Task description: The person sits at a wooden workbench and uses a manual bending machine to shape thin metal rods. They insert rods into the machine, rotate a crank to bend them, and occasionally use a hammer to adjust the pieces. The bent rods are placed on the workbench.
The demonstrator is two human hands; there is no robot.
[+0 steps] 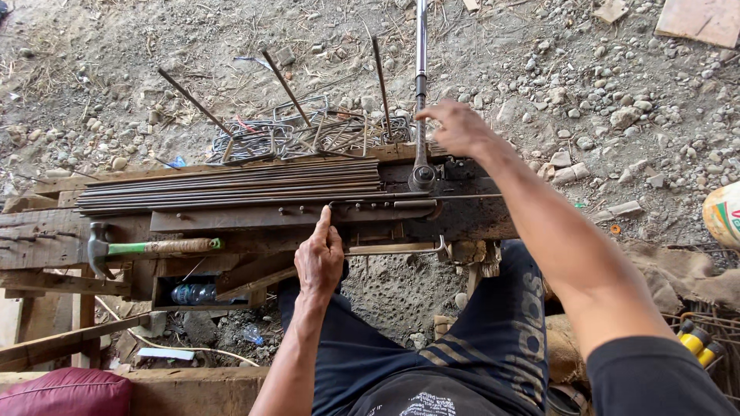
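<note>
Item: wooden bending bench (pixel 46 231), seen from above, set on gravel ground.

Right hand (pixel 456 127): fingers curled loosely about the long metal lever bar (pixel 421 85), apparently not fully clenched; the bar's head sat on the bench pivot.

Left hand (pixel 319 258): fingers extended, index pressing the thin steel rod (pixel 362 202) flat against the bench edge, nothing gripped.

Stock: bundle of straight rods (pixel 231 185) along the bench; bent stirrups (pixel 308 135) heaped beyond it.

Also: green-handled hammer (pixel 146 248), plastic bottle (pixel 193 293) below.

Handling judgement: the rod should stay pinned firmly while the lever swings steadily, for a clean bend.
</note>
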